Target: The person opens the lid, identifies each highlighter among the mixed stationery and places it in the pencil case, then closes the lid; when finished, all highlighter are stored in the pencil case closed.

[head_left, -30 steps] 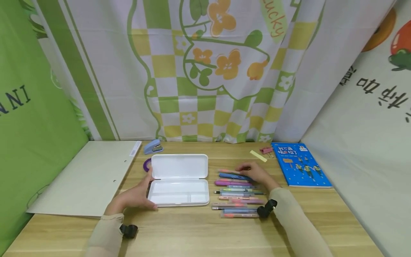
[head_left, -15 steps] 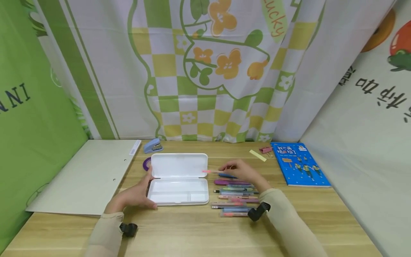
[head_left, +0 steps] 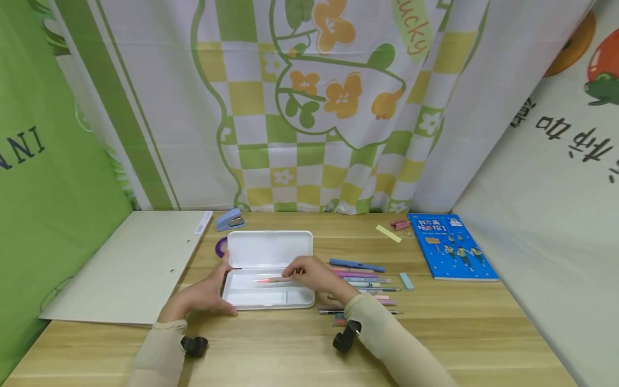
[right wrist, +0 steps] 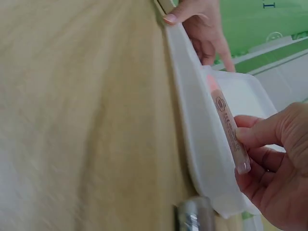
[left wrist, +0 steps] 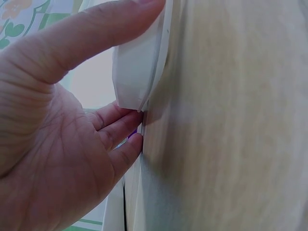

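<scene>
One open white case lay gripped between thumb and fingers of the left hand. Above it, the right hand pinched the pen, whose pink end projected to the left of these fingertips; if this pinch loosened too early, the pen could perhaps fall crooked.

Even, diffuse light fills the head view; a soft shadow lies behind the left hand. In the right wrist view, blur streaks the wooden tabletop beside the right hand; the left wrist view is dimmer.
</scene>
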Demonstrator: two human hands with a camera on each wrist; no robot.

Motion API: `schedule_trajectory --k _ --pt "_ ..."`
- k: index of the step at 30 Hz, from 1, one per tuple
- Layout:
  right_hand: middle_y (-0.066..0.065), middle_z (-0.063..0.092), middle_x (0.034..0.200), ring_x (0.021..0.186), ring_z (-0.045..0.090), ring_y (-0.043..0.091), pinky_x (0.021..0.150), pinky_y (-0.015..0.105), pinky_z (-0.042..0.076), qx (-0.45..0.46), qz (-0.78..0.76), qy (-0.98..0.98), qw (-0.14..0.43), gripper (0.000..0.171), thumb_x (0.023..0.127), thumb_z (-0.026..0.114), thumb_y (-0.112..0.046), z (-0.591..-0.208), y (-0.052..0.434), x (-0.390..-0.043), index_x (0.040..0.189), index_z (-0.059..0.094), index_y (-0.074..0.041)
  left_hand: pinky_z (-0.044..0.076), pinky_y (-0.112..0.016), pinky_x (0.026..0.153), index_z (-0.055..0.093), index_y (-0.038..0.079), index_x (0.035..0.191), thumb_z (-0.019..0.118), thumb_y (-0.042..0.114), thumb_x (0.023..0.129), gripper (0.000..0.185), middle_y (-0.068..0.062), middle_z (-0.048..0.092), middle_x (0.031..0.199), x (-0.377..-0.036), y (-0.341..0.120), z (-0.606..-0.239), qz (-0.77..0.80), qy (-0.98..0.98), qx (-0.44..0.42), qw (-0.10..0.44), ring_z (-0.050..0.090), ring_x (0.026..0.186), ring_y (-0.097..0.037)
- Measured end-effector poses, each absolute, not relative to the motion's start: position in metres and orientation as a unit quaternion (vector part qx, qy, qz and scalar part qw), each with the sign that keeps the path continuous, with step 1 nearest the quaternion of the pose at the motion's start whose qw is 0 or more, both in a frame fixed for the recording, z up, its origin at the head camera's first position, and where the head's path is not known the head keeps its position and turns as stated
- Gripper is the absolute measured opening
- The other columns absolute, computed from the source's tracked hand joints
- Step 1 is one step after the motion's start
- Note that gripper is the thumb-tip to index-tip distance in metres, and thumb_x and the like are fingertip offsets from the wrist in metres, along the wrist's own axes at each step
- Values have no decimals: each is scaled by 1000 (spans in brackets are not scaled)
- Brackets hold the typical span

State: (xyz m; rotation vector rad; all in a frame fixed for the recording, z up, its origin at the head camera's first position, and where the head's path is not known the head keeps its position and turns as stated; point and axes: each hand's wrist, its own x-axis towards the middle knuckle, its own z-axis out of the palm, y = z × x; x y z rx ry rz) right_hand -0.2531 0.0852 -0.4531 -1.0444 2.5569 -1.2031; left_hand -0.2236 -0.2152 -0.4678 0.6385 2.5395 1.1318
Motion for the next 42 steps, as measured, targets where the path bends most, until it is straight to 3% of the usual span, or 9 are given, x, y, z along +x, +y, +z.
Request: schedule_trajectory --k 7,18,26,32,42 --pt "9 69 83 72 52 6 66 17 44 -336 -378 862 42 10 83 65 5 -464 75 -245 86 73 0 9 -59 110 -24 -8 141 89 24 60 142 -39 21 141 -221 -212 -466 396 879 227 134 11 135 -52" --pt "8 69 84 80 59 14 73 21 48 -333 -370 866 44 12 84 62 6 -468 74 -243 84 73 0 7 -59 110 -24 -6 142 89 24 60 143 -40 5 146 -221 -211 -466 391 883 221 135 4 137 -51" --pt "9 70 93 85 60 13 76 21 48 -303 -432 844 91 13 87 63 0 -464 86 -245 95 72 0 6 -59 110 -25 -4 142 89 23 60 143 -39 3 147 -221 -211 -466 395 883 213 141 2 137 -51" --pt "10 69 101 90 62 16 79 24 50 -295 -458 831 110 17 91 60 -5 -451 111 -248 104 70 0 7 -60 110 -24 -4 142 89 24 60 143 -40 6 146 -221 -211 -466 395 882 219 136 6 136 -51" --pt "17 68 100 91 62 23 80 29 50 -258 -442 856 72 18 90 61 -5 -444 177 -260 102 68 6 8 -60 109 -24 -6 142 89 24 61 142 -40 2 146 -221 -214 -466 394 881 222 136 5 136 -52"
